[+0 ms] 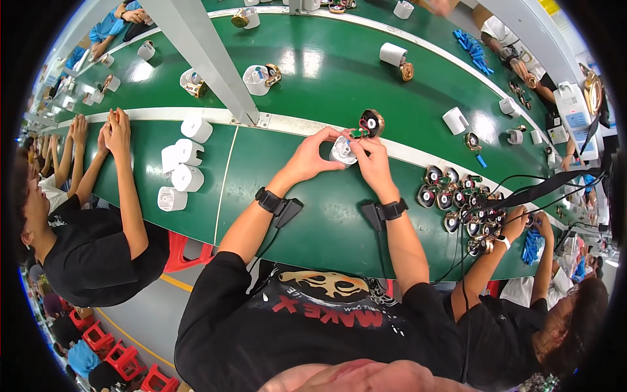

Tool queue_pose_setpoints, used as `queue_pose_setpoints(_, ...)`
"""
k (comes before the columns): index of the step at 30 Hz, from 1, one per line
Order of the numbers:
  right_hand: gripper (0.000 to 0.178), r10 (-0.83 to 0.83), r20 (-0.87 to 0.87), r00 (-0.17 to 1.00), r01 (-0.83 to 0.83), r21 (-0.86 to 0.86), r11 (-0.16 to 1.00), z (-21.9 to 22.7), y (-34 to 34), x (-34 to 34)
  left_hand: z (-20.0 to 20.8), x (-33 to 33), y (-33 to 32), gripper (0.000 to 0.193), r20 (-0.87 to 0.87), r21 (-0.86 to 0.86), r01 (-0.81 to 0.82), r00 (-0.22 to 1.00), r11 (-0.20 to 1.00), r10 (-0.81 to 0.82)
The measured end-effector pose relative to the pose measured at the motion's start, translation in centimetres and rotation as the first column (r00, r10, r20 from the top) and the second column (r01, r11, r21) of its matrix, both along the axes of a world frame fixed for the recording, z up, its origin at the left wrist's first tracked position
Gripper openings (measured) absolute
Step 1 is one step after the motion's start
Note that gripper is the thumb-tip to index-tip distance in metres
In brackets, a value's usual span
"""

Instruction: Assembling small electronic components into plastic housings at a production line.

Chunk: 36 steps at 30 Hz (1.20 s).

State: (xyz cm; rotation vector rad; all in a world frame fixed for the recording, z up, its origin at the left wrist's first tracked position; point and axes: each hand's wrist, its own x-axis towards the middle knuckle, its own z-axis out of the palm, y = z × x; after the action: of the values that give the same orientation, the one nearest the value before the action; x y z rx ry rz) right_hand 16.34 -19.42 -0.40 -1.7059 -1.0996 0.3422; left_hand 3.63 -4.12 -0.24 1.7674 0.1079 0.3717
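My left hand (pixel 311 159) curls around a white plastic cylindrical housing (pixel 342 151), its open top facing up with ribs inside. My right hand (pixel 373 164) is closed at the housing's right rim, its fingertips at a small green circuit board. Wires join that board to a round black speaker unit (pixel 371 123) with a gold-coloured rim, just beyond my right fingers. Those fingers appear to grip the speaker unit, though the exact contact is hidden. Both wrists carry black straps with small black devices.
Several white housings (pixel 187 177) stand left on the green table (pixel 274 225). Several speaker units (pixel 450 198) cluster at right. Beyond a pale rail (pixel 418 154), a green belt carries more parts. A grey post (pixel 202 55) rises ahead. People work on both sides; black cables hang at right.
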Motion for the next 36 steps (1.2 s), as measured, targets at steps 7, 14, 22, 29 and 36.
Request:
queue_pose_setpoints(7, 0.028, -0.187, -0.628, 0.755, 0.381, 0.188, 0.905, 0.0, 2.8, -4.9, -0.4, 0.1, -0.2, 0.058, -0.039, 0.049, -0.046, 0.998, 0.998, 0.048)
queue_pose_setpoints(14, 0.046, -0.141, -0.795, 0.59, 0.447, 0.175, 0.877, -0.7, 3.0, -4.6, -0.2, -0.2, -0.2, 0.058, -0.057, 0.045, -0.06, 0.996, 0.997, 0.063)
queue_pose_setpoints(22, 0.047, -0.31, -0.666, 0.679, 0.471, 0.07, 0.879, 0.4, 2.2, -4.2, -0.1, 1.0, -0.6, 0.059, -0.031, 0.072, -0.127, 0.991, 0.989, 0.129)
queue_pose_setpoints(29, 0.042, -0.04, -0.537, 0.843, -0.075, -0.19, 0.979, 4.1, -4.7, -0.7, -1.0, 4.6, 5.6, 0.057, -0.046, 0.117, -0.408, 0.908, 0.905, 0.415)
queue_pose_setpoints(36, 0.034, -0.686, 0.35, 0.638, 0.77, -0.285, 0.571, 2.8, -15.0, 19.5, -2.7, 3.8, 10.1, 0.068, 0.038, 0.198, -0.592, 0.801, 0.781, 0.597)
